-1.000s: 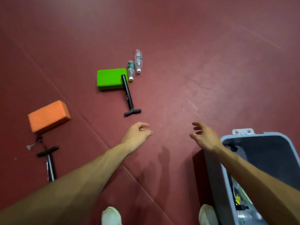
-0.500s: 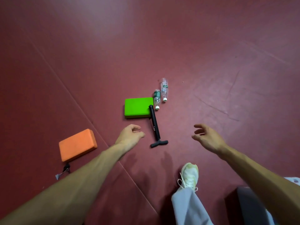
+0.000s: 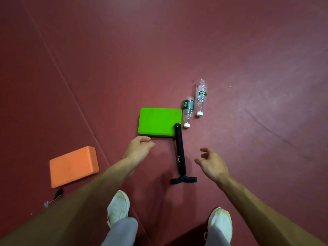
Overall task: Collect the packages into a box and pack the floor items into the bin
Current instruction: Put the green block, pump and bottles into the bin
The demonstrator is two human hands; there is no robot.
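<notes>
Matt foam blocks [image 3: 159,122], clear crinkled plastic bottles [image 3: 200,98], scuffed matt red floor [image 3: 248,50].

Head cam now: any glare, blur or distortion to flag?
Head view: pale sheen on the floor at top and far right; wide-angle stretch on both forearms at the bottom corners; green block, pump and bottles sharp; soft shadow around the shoes.
</notes>
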